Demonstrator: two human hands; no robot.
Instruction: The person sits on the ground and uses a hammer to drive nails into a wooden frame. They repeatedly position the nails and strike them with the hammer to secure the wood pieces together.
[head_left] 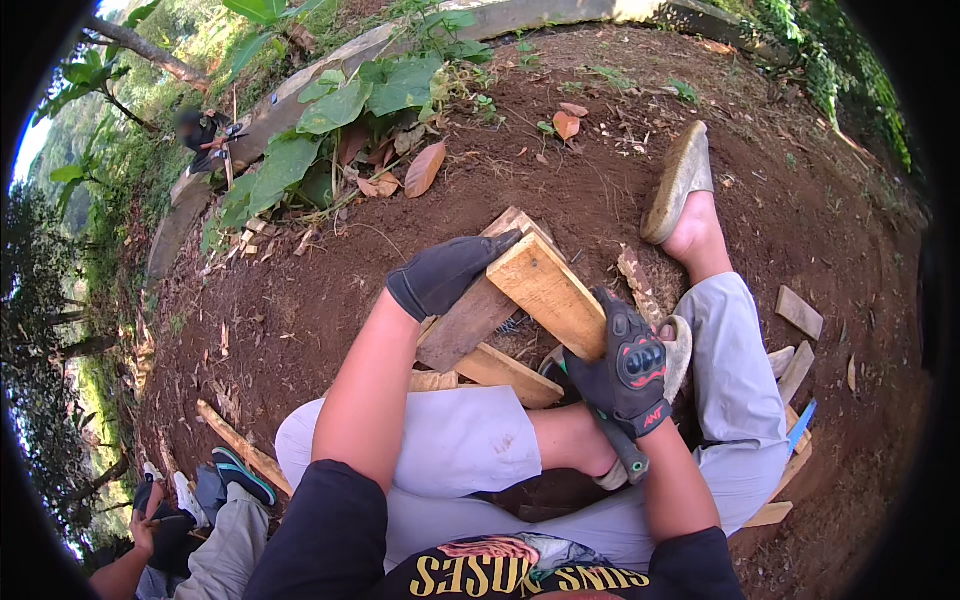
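Note:
A pale wooden board (548,292) is tilted up between my hands. My left hand (450,275), in a black glove, has its fingers stretched out, their tips touching the board's upper end. Around the lower end, my right hand (630,362) is closed, in a black glove with a hard knuckle guard. From under the right wrist sticks out a dark tool handle (626,455); the rest of that tool is hidden. A weathered brown board (468,325) lies beneath the pale one, with another wooden piece (512,372) beside my bent leg.
Several wood offcuts (797,312) and a blue strip (801,425) lie on brown soil to the right. My sandalled foot (680,190) is stretched ahead. Leafy plants (350,110) border a curved concrete kerb (560,18). One person (205,135) sits far left; another's legs (235,530) show lower left.

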